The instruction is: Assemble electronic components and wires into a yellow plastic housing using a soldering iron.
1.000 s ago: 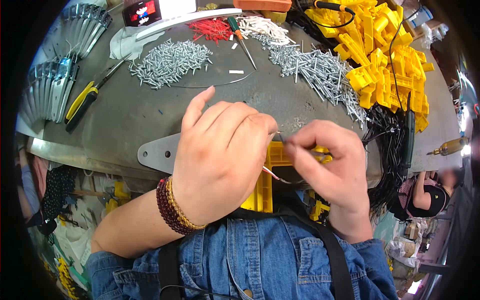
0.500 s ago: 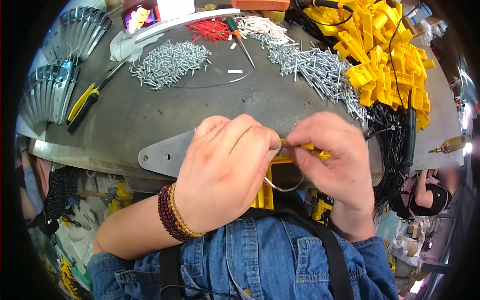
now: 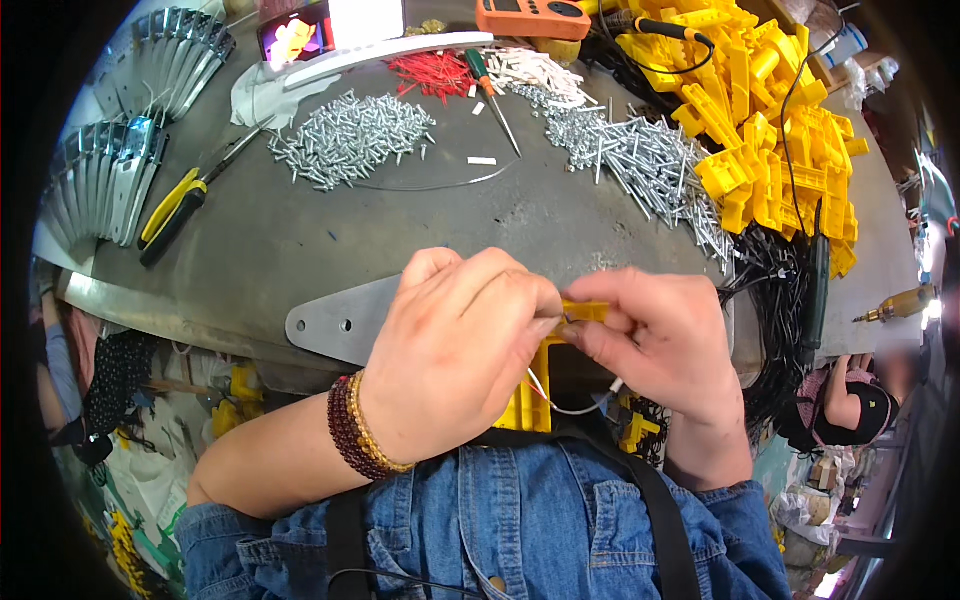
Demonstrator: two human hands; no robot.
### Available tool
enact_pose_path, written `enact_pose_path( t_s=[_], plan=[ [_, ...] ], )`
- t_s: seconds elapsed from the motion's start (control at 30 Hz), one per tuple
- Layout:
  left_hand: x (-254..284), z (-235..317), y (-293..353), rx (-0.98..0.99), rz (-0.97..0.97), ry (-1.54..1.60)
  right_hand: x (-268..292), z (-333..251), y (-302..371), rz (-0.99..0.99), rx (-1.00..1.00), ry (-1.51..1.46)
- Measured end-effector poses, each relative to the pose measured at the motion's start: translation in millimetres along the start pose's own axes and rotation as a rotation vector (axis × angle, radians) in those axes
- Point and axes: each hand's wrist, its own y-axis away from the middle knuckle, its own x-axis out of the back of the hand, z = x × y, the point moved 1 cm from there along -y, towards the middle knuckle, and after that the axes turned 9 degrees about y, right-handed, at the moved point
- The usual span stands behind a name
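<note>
My left hand [image 3: 460, 335], with bead bracelets [image 3: 362, 428] at the wrist, is curled over a yellow plastic part [image 3: 526, 405] at the table's near edge. Its fingertips are pressed together and hide most of the grip. Opposite, my right hand [image 3: 655, 340] pinches with thumb and forefinger against the left fingertips, over the part's upper end. What lies in that pinch is too small to make out. A thin wire with a pale sleeve [image 3: 575, 411] loops below, between both hands. Partly under my left hand lies a flat grey metal plate [image 3: 345, 325] with holes.
Screws [image 3: 350, 140], long bolts [image 3: 650, 165], red pieces [image 3: 435, 72] and white pieces [image 3: 535, 75] lie in heaps. Yellow housings [image 3: 770, 150] and black cables [image 3: 775, 290] fill the right. Cutters [image 3: 175, 215], a screwdriver [image 3: 495, 105] and an orange meter [image 3: 533, 17] are around. Another person [image 3: 845, 400] sits right.
My right hand has drawn lower and tightened its pinch by the left fingertips. More of the yellow part and the wire's sleeved end now shows. The view has shifted slightly.
</note>
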Motion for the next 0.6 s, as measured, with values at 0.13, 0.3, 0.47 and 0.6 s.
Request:
enact_pose_path(
  t_s=[0.13,0.3,0.47,0.6],
  plan=[
    [5,-3,1,0.016,0.014,-0.034,-5,8,-10,0.234,0.345,0.138],
    [18,-6,-2,-0.006,0.029,-0.184,-3,4,-36,0.166,0.563,0.274],
    [25,-17,-2,-0.001,0.026,-0.248,-4,1,-68,0.088,0.78,0.296],
    [38,-17,-3,0.068,-0.048,-0.16,21,0,-111,-0.127,0.804,0.131]
  ],
)
